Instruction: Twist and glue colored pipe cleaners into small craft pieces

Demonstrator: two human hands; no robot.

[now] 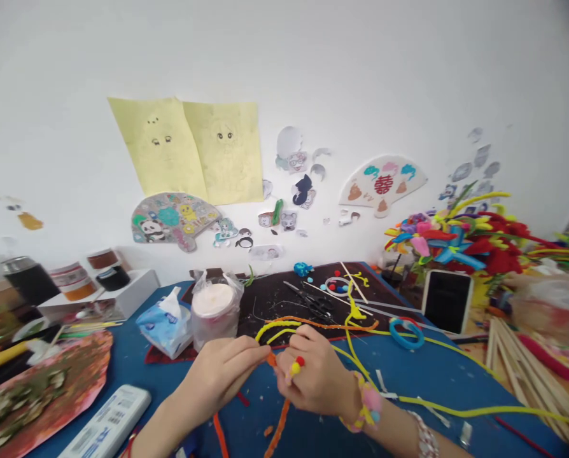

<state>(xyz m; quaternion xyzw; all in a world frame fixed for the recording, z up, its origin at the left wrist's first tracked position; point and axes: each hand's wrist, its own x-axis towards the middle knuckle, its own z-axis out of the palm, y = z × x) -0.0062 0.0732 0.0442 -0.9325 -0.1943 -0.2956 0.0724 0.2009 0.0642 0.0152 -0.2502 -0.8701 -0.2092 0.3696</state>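
Observation:
My left hand pinches an orange pipe cleaner between thumb and fingers, just above the blue table. Close against it, my right hand is curled round the same orange piece; the grip itself is partly hidden by the fingers. A ring with red and yellow pom-poms sits on a right finger, and a fuzzy yellow and pink bracelet circles the right wrist. Orange strands hang below the hands. Behind them, yellow pipe cleaners and a long orange one arch over the dark mat.
Black scissors lie on the dark mat near a clear ring of pom-poms. A tissue pack and bagged tub stand left. Blue rings, a phone, wooden sticks and pipe-cleaner flowers are right.

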